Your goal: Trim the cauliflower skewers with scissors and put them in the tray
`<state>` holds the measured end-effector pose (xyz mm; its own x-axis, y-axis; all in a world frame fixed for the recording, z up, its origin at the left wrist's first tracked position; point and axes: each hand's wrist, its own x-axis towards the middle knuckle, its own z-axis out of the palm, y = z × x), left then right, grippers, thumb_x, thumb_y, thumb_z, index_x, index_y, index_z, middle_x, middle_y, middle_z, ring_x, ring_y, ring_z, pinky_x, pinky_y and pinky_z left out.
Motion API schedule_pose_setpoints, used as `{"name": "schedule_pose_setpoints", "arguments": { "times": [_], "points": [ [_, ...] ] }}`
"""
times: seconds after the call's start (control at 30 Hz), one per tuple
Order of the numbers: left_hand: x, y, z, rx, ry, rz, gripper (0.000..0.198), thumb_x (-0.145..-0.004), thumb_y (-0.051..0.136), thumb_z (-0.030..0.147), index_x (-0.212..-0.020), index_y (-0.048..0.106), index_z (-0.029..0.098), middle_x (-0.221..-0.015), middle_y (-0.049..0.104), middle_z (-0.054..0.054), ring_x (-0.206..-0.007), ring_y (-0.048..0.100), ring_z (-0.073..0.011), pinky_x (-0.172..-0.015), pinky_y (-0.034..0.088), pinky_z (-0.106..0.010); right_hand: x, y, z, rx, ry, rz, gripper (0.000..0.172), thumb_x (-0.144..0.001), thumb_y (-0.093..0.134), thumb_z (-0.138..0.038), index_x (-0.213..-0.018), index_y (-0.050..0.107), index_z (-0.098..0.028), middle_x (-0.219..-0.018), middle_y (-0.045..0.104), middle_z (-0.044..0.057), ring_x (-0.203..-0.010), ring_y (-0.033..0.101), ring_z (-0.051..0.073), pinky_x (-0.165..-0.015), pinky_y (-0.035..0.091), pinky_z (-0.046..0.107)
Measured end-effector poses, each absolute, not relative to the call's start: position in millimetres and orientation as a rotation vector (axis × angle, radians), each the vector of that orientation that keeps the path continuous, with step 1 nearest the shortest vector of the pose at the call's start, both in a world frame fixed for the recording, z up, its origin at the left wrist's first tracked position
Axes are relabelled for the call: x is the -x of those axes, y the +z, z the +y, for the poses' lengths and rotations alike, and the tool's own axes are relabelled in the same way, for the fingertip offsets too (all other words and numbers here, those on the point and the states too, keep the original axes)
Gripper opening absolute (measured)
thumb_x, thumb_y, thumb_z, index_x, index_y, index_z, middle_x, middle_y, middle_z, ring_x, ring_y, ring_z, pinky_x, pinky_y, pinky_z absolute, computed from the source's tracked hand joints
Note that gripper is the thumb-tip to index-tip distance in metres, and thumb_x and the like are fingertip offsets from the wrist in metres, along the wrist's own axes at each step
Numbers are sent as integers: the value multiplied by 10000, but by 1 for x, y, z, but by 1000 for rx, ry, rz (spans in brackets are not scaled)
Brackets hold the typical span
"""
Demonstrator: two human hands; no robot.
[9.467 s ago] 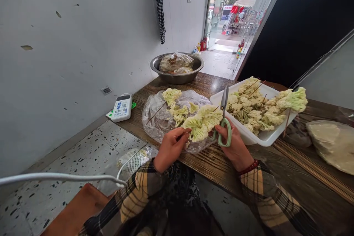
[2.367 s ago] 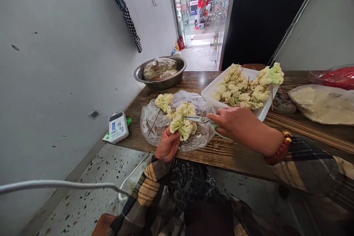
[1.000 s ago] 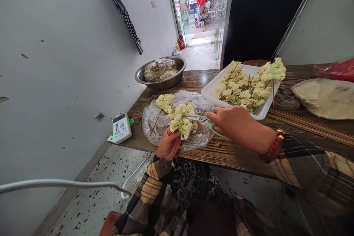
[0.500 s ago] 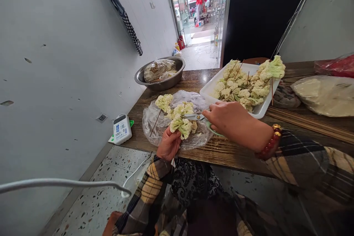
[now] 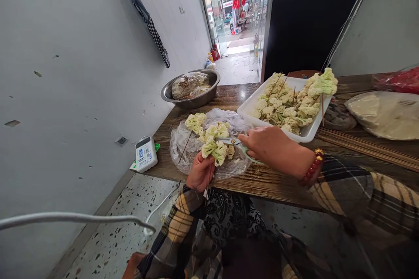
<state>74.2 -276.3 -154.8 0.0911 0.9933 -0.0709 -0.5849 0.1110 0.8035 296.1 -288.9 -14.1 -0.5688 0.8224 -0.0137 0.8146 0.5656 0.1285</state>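
My left hand (image 5: 199,173) is closed round a cauliflower piece (image 5: 214,150), holding it up over a clear plastic bag (image 5: 183,144) at the near edge of a wooden table (image 5: 268,183). My right hand (image 5: 266,146) grips green-handled scissors (image 5: 231,141), whose blades point left at the top of that piece. More loose florets (image 5: 195,120) and a thin skewer (image 5: 184,146) lie on the bag.
A white tray (image 5: 250,105) piled with skewered cauliflower sits behind my right hand. A steel bowl (image 5: 191,96) with bagged things stands at the far left corner. Bamboo skewers (image 5: 366,148), a pale bagged item (image 5: 382,113) and a white device (image 5: 145,154) lie on the table.
Over the last second my right hand shifted slightly left with the scissors toward the cauliflower. My left hand kept the piece in place. Long before, I held a larger piece with the scissors upright.
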Motion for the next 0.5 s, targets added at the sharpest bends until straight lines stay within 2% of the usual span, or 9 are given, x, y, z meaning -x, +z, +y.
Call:
{"name": "schedule_pose_setpoints", "arguments": {
  "times": [0.33,0.5],
  "points": [
    [-77,-148,-278,-688,1352,726,508,-635,770,96,-1123,670,190,-1089,728,-74,-1206,580,-269,-1085,406,-394,-296,-2,-294,-1471,190,2666,214,-915,498,-173,-1086,625,-159,-1011,687,128,-933,664,264,-635,464,293],
    [-77,-146,-279,-665,1371,745,514,-640,772,99,-1134,664,191,-1088,728,-72,-1195,588,-259,-1092,399,-384,-298,-25,-289,-1543,37,2752,275,-889,561,-229,-1146,632,-161,-1005,701,117,-869,670,228,-633,427,270]
  ]
}}
